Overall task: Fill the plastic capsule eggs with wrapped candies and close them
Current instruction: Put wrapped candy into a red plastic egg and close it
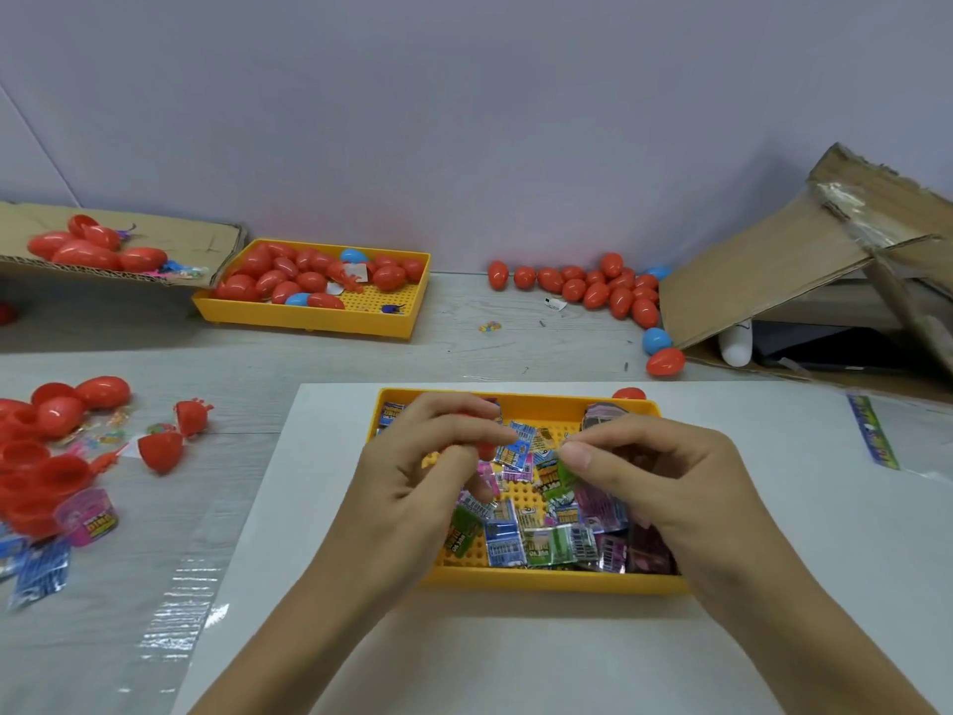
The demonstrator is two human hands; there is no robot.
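Observation:
A yellow tray point(546, 580) in front of me holds several wrapped candies point(536, 539) in blue, green, pink and purple wrappers. My left hand point(417, 467) hovers over the tray's left side with its fingers curled round a red capsule egg piece point(486, 449), mostly hidden by the fingers. My right hand point(660, 472) is over the tray's right side and pinches a green wrapped candy point(566, 474) between thumb and forefinger, close to the left hand.
Open red egg halves point(46, 456) and loose candies lie at the left. A second yellow tray point(309, 317) of red and blue eggs stands at the back left. Closed red eggs point(593, 291) are piled by a cardboard box point(804, 281) at the right.

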